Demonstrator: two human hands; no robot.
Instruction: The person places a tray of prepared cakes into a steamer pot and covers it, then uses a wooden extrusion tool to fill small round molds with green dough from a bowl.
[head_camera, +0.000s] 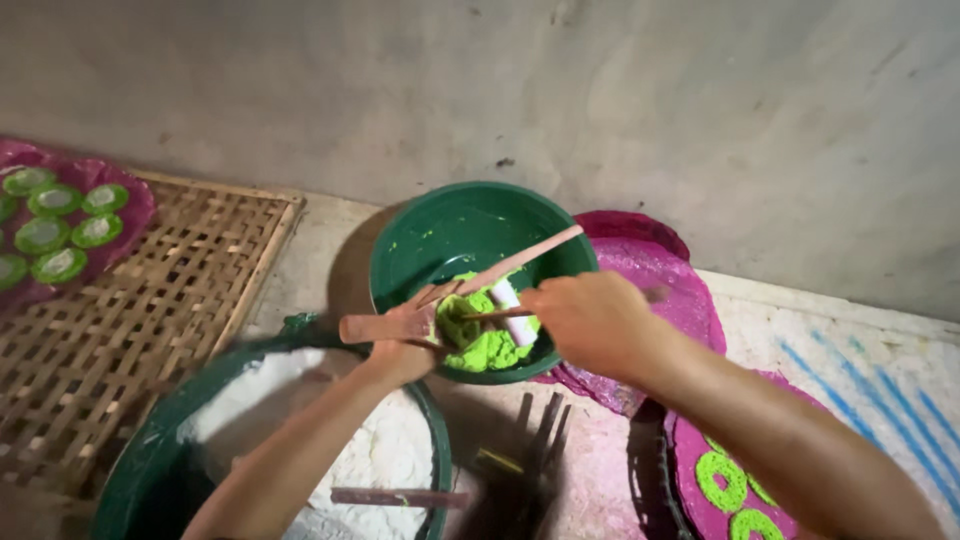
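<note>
Both forearms reach away from the viewer and meet over a dark green bowl (470, 235) that sits tilted near the far wall. The left hand (400, 352) is curled into a fist around the handle of a flat wooden spatula (385, 326), its knuckles just touching the bowl's near rim. The right hand (592, 322) comes in from the right, fingers bunched tight around the end of a thin wooden stick (497, 314) that points left into the bowl. A second, longer wooden paddle (520, 262) slants from the bowl's middle up toward its right rim; which hand grips it I cannot tell.

Inside the bowl, bright green dough (482, 345) is heaped against the near wall, with a small white cylinder (512, 305) lying in it beside the stick's tip. Green smears mark the bowl's bare inner wall.

Nearer, on the left, a large green basin (140, 480) holds white flour (385, 450), with a dark stick (400, 497) lying across it. A woven bamboo tray (120, 330) lies to the left; at its far left end a pink sheet (125, 200) carries round green cakes (55, 200). On the near right, green dough rings (722, 480) rest on another pink sheet (690, 445).
</note>
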